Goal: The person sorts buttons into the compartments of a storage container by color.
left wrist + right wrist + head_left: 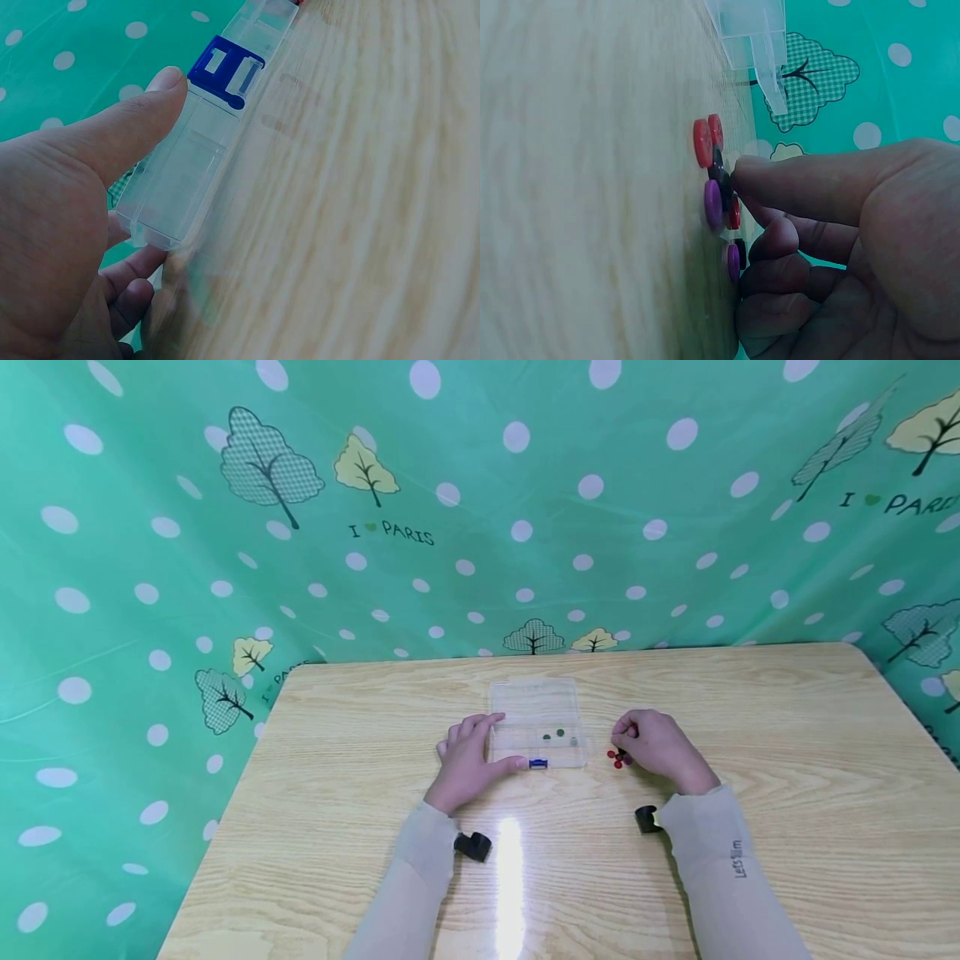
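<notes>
A clear plastic compartment box [536, 727] lies with its lid folded back, and a few green buttons [560, 732] are inside its front part. My left hand [472, 758] grips the box at its left end. Its thumb lies on the front wall beside the blue latch [225, 71], the other fingers around the side and back. To the right of the box, my right hand [655, 745] pinches at a black button [721, 184] with thumb and forefinger, low over the table. Red buttons [703, 142] and purple buttons [713, 202] lie close around those fingertips.
The wood-grain table [360, 793] bears everything. A green dotted curtain [450, 527] hangs behind its far edge. Black wrist cameras [474, 846] sit at both sleeves, near the tabletop.
</notes>
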`<state>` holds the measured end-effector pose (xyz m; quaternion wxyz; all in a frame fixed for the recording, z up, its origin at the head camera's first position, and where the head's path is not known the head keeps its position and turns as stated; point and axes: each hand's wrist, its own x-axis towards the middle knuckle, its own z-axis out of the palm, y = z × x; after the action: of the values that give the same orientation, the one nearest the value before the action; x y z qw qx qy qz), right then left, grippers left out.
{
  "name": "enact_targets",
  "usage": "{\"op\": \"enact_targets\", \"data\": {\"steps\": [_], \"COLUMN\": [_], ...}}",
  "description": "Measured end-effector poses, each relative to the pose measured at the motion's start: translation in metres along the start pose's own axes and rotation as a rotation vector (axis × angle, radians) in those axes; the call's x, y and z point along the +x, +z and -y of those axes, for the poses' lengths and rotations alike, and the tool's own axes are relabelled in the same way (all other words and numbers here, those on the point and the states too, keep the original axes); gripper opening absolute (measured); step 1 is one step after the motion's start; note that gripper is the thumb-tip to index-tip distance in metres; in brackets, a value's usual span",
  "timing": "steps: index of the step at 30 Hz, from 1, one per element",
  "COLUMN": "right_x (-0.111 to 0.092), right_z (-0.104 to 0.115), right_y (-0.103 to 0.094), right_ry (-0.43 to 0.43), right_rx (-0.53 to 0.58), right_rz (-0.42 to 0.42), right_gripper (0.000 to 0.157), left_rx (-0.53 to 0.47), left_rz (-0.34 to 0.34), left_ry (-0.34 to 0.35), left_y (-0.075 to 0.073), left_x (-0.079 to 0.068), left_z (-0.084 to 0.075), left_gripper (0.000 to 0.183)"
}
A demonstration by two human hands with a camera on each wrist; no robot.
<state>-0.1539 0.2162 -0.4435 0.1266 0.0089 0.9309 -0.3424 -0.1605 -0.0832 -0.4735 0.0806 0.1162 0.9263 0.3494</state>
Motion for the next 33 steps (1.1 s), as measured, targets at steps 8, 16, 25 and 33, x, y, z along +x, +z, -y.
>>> {"op": "enact_targets", "data": {"steps": [8, 16, 25, 33], "right_x": [-0.0002, -0.0014, -0.0024, -0.0031], "right_z": [-0.0018, -0.0007, 0.001, 0.0025], "right_y": [-0.0002, -0.0013, -0.003, -0.0034], "right_ry": [-0.043, -0.057, -0.081, -0.073], "right_rx": [-0.012, -0.007, -0.006, -0.023], "right_rz": [-0.016, -0.024, -0.031, -0.029], "right_gripper": [0.012, 0.013, 0.013, 0.015], "left_rx": [0.011, 0.003, 0.015, 0.013], "left_rz": [-0.011, -0.013, -0.01, -0.006], "left_ry": [0.018, 0.022, 0.015, 0.015], "left_y": [0.0014, 0.0007, 0.0009, 0.0012], "left_x": [0.0005, -0.0002, -0.0001, 0.0009], "left_z": [0.0013, 0.0004, 0.0008, 0.0016], "left_gripper": [0.092, 0.092, 0.091, 0.093]}}
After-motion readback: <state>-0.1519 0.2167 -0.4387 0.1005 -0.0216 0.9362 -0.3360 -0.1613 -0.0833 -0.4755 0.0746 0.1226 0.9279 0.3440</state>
